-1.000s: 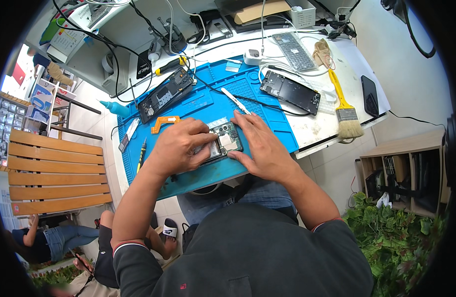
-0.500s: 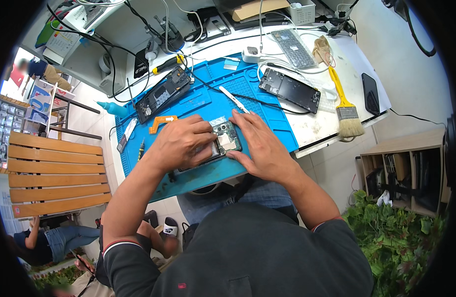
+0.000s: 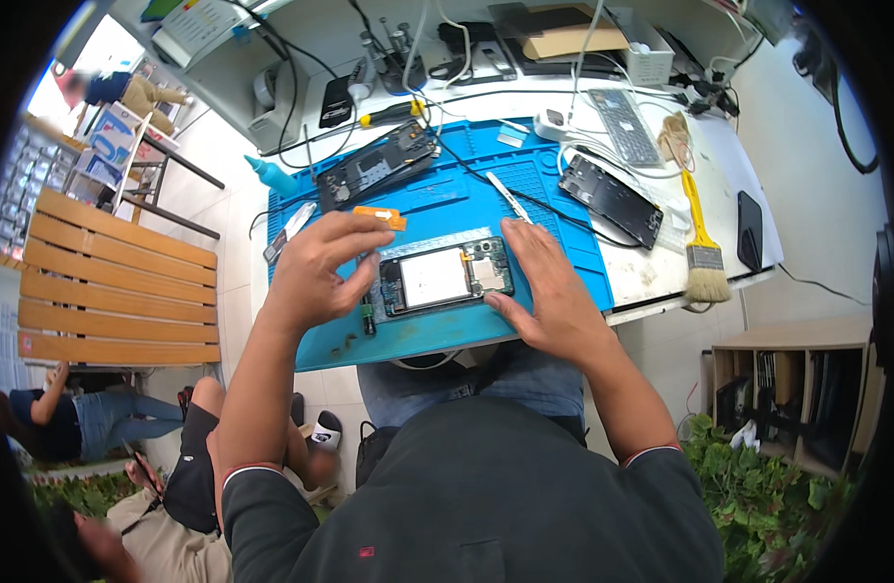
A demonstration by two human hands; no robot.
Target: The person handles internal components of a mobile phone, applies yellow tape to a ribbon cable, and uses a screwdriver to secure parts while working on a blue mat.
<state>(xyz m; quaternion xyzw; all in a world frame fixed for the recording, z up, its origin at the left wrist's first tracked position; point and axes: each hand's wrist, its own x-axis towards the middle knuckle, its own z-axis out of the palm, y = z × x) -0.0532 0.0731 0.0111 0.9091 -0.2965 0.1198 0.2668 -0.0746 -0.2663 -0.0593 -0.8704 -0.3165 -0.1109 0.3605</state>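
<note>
Left hand [image 3: 320, 262] off the left end of an open phone [image 3: 442, 280]; finger and thumb parted, nothing visible between them. The phone lies on the blue mat [image 3: 427, 223] in front of the body, innards up. Pale battery [image 3: 432, 282] seated in its middle; circuit board [image 3: 487, 272] bare at the right end. Right hand [image 3: 554, 282] spread loosely around that end, apparently steadying rather than clasping.

State of the work: opening-up looks done, cover off. Battery and board both in place. Left undone: no cover on. Would put it mid-job; fastenings too small to tell.

Surface, left to right: blue bottle [image 3: 272, 175], dark phone housing [image 3: 379, 163], orange flex piece [image 3: 381, 218] just beyond the left hand, white pen-like tool [image 3: 508, 197], second dark phone part [image 3: 612, 197] partly over the mat's right edge. Then white worktop [image 3: 651, 282], smudged; yellow-handled brush [image 3: 706, 257]; black phone [image 3: 749, 230] near the edge.

Room: slatted wooden seat [image 3: 117, 291] at left, seated person [image 3: 175, 496] below it. At right, wooden shelf unit [image 3: 792, 340], leafy greenery [image 3: 787, 515] beneath.
</note>
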